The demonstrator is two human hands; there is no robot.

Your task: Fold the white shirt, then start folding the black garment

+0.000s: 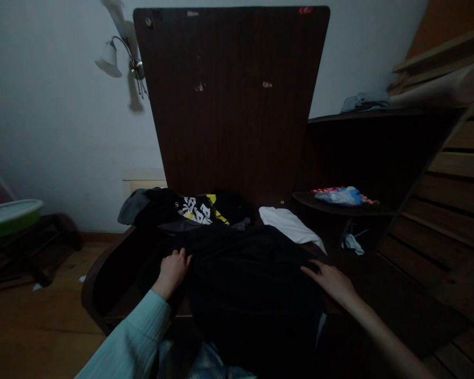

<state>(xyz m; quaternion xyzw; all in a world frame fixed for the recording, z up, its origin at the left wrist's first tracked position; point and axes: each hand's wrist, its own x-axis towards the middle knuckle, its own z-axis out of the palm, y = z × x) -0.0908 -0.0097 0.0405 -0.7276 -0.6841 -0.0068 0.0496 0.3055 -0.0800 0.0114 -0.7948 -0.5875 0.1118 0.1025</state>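
A black garment (248, 273) lies spread over the dark wooden bench and hangs down its near side; its exact kind is hard to make out in the dim light. My left hand (174, 271), in a light green sleeve, has its fingers bent onto the garment's left edge. At the opposite edge, my right hand (332, 281) pinches the cloth between thumb and fingers. Just behind it lies a black and grey garment (199, 209) with a white and yellow print. A folded white cloth (288, 223) rests to the right of that.
A tall dark wooden panel (237, 105) rises behind the bench (92, 284). Corner shelves (379, 208) on the right hold a blue-white plastic bag (342, 196). A wall lamp (110, 58) hangs at left, above a green-and-white basin (13, 218) on a stand.
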